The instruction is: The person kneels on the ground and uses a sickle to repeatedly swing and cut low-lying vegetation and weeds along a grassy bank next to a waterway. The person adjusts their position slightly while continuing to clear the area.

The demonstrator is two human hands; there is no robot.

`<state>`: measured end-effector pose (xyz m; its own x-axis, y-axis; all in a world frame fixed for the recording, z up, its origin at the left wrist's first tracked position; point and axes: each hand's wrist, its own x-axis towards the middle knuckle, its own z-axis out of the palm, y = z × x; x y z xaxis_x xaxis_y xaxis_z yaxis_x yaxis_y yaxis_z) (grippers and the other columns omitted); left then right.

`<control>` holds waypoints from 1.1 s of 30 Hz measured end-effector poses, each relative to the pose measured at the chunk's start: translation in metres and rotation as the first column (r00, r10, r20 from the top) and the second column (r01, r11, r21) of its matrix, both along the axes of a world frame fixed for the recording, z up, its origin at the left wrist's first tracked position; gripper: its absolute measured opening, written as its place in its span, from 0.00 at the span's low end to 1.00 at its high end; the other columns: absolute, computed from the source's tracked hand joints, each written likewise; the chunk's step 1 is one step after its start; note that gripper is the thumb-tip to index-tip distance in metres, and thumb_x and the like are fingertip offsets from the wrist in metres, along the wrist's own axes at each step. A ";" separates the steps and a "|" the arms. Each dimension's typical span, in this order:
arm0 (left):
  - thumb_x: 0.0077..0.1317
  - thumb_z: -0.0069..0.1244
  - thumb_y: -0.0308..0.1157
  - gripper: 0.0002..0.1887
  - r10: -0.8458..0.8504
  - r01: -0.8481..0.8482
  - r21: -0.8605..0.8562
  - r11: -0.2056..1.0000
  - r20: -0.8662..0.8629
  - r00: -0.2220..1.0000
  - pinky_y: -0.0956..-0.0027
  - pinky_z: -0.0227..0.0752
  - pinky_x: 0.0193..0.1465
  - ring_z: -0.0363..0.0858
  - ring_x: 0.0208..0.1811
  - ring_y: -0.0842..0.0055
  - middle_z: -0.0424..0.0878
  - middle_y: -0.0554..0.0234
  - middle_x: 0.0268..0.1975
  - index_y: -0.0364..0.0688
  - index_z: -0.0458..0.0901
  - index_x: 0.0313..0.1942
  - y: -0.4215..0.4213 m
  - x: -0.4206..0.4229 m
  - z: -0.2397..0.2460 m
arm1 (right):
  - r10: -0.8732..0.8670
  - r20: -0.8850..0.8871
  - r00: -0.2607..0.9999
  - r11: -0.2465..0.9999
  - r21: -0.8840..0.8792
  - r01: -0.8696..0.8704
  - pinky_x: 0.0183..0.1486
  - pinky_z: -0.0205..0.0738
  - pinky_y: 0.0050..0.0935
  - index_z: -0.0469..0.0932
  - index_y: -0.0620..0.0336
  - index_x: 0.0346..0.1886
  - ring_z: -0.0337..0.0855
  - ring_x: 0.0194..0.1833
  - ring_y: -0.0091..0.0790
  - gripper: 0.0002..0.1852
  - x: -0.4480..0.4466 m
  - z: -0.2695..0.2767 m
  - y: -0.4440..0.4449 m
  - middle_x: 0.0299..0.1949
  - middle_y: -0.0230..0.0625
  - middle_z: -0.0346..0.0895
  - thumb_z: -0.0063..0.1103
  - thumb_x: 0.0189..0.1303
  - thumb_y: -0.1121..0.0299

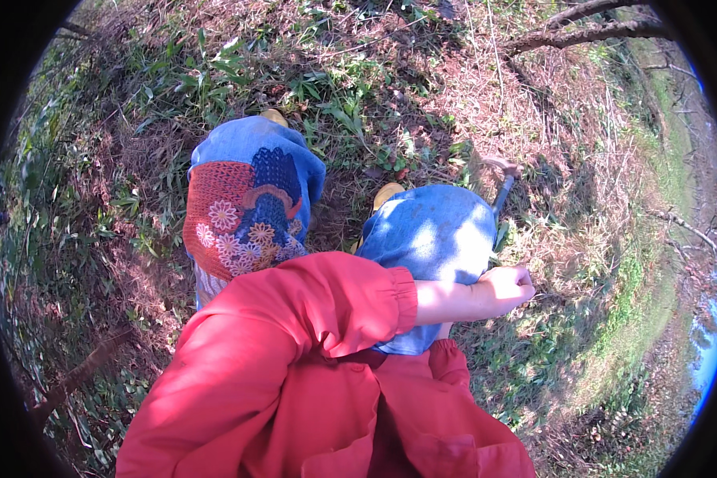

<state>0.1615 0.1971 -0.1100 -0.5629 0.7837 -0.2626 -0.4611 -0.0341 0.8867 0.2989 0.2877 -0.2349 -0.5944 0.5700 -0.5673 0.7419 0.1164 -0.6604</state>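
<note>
My left forearm, in a red sleeve [328,299], crosses over to the right. Beyond the right knee of my jeans [433,227], my left hand [505,290] is curled into a fist above the grass. No object shows in it, though its underside is hidden. Only a sliver of my right wrist shows above its red cuff [449,361]; the hand is hidden behind my left forearm and knee. Past the knee stands a hand tool [503,190] with a grey-blue shaft and a brownish curved head, perhaps a sickle. Its lower end disappears behind the knee, so what holds it cannot be seen.
My other knee bears a knitted patch [218,191] with flower shapes. Yellowish shoe tips [388,194] poke out past the knees. Grass, leafy weeds [346,113] and dry straw cover the ground. Bare branches [591,36] reach in at upper right; another branch [83,370] lies lower left.
</note>
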 end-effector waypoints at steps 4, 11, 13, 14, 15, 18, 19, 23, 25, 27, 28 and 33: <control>0.60 0.46 0.39 0.13 0.006 -0.005 -0.051 0.999 0.027 1.000 0.70 0.69 0.44 0.78 0.38 0.72 0.80 0.60 0.33 0.39 0.77 0.38 -0.010 -0.010 0.006 | 0.018 0.041 0.999 1.000 -0.024 -0.017 0.18 0.59 0.20 0.71 0.60 0.26 0.67 0.18 0.20 0.05 0.025 0.009 -0.007 0.17 0.26 0.68 0.57 0.50 0.75; 0.61 0.46 0.40 0.14 0.081 -0.082 0.020 0.996 0.026 0.996 0.67 0.69 0.44 0.79 0.38 0.69 0.81 0.58 0.33 0.38 0.77 0.39 -0.026 -0.029 0.022 | 0.082 -0.033 0.996 0.996 -0.043 -0.084 0.18 0.59 0.20 0.70 0.60 0.26 0.67 0.17 0.20 0.05 -0.042 0.017 -0.012 0.17 0.26 0.68 0.57 0.51 0.75; 0.61 0.46 0.40 0.13 0.115 -0.115 0.045 0.992 -0.002 0.993 0.67 0.69 0.45 0.79 0.39 0.69 0.81 0.58 0.34 0.39 0.77 0.38 -0.035 -0.034 0.037 | 0.108 -0.076 0.991 0.993 -0.044 -0.112 0.18 0.59 0.20 0.70 0.60 0.26 0.67 0.17 0.20 0.05 -0.079 0.016 -0.014 0.17 0.26 0.68 0.57 0.51 0.75; 0.60 0.46 0.40 0.13 0.131 -0.130 0.042 0.991 -0.020 0.991 0.66 0.68 0.46 0.79 0.40 0.68 0.81 0.57 0.35 0.40 0.77 0.38 -0.036 -0.037 0.046 | 0.119 -0.092 0.989 0.991 -0.045 -0.124 0.18 0.59 0.20 0.70 0.60 0.26 0.67 0.17 0.20 0.05 -0.097 0.016 -0.015 0.17 0.26 0.68 0.57 0.51 0.75; 0.60 0.46 0.40 0.13 0.183 -0.183 0.007 0.983 -0.033 0.983 0.65 0.68 0.46 0.79 0.41 0.68 0.81 0.57 0.36 0.42 0.78 0.38 -0.044 -0.041 0.053 | 0.167 -0.099 0.981 0.981 -0.082 -0.175 0.18 0.60 0.20 0.70 0.60 0.26 0.67 0.17 0.19 0.05 -0.119 0.010 -0.025 0.17 0.26 0.68 0.57 0.51 0.75; 0.59 0.45 0.38 0.13 0.214 -0.191 0.137 0.972 -0.180 0.960 0.62 0.68 0.44 0.78 0.39 0.61 0.79 0.51 0.35 0.37 0.76 0.36 -0.065 -0.058 0.087 | 0.176 -0.119 0.977 0.981 -0.065 -0.185 0.18 0.60 0.20 0.70 0.60 0.27 0.67 0.17 0.19 0.05 -0.162 0.010 -0.023 0.17 0.26 0.68 0.57 0.52 0.75; 0.60 0.45 0.37 0.13 0.232 -0.191 0.183 0.964 -0.235 0.944 0.62 0.68 0.44 0.77 0.39 0.60 0.78 0.50 0.34 0.36 0.75 0.36 -0.070 -0.061 0.092 | 0.182 -0.119 0.976 0.980 -0.063 -0.190 0.18 0.60 0.20 0.70 0.60 0.27 0.67 0.17 0.19 0.05 -0.168 0.009 -0.024 0.17 0.26 0.67 0.57 0.52 0.75; 0.59 0.44 0.36 0.12 0.185 -0.134 0.150 0.979 -0.402 0.897 0.59 0.69 0.45 0.76 0.40 0.56 0.76 0.48 0.35 0.35 0.74 0.34 -0.096 -0.077 0.107 | 0.211 -0.081 0.974 0.976 -0.042 -0.215 0.18 0.60 0.19 0.70 0.60 0.27 0.67 0.17 0.19 0.05 -0.163 0.002 -0.025 0.17 0.25 0.67 0.57 0.52 0.74; 0.59 0.43 0.36 0.12 0.179 -0.155 0.091 0.984 -0.453 0.873 0.58 0.69 0.46 0.76 0.40 0.56 0.76 0.48 0.35 0.35 0.73 0.34 -0.111 -0.086 0.106 | 0.224 -0.042 0.974 0.974 -0.030 -0.226 0.18 0.60 0.19 0.70 0.60 0.27 0.67 0.17 0.19 0.05 -0.141 0.001 -0.026 0.17 0.25 0.67 0.57 0.52 0.74; 0.59 0.43 0.36 0.12 0.230 -0.206 0.103 0.973 -0.475 0.850 0.58 0.69 0.47 0.77 0.40 0.57 0.76 0.47 0.36 0.35 0.74 0.34 -0.120 -0.094 0.096 | 0.229 0.003 0.974 0.973 -0.014 -0.228 0.18 0.60 0.19 0.70 0.60 0.27 0.67 0.17 0.19 0.05 -0.109 0.003 -0.026 0.17 0.25 0.67 0.57 0.52 0.74; 0.59 0.42 0.35 0.11 0.192 -0.189 0.050 0.981 -0.436 0.880 0.58 0.69 0.47 0.76 0.41 0.57 0.76 0.47 0.37 0.35 0.74 0.34 -0.124 -0.100 0.097 | 0.223 0.030 0.974 0.975 -0.007 -0.223 0.18 0.60 0.19 0.70 0.60 0.27 0.67 0.17 0.19 0.05 -0.093 0.004 -0.024 0.16 0.25 0.67 0.57 0.53 0.74; 0.54 0.43 0.32 0.10 0.194 -0.167 0.098 0.981 -0.469 0.862 0.61 0.71 0.45 0.76 0.40 0.59 0.75 0.50 0.29 0.35 0.76 0.30 -0.137 -0.093 0.103 | 0.204 0.128 0.971 0.979 -0.020 -0.203 0.17 0.60 0.19 0.70 0.59 0.27 0.67 0.17 0.19 0.05 -0.031 0.022 -0.024 0.16 0.25 0.67 0.57 0.53 0.74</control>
<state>0.0689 0.0601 -0.0069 -0.7418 0.6615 0.1102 0.0331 -0.1279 0.9912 0.2680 0.2636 -0.2132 -0.6196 0.4402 -0.6499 0.7816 0.2697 -0.5625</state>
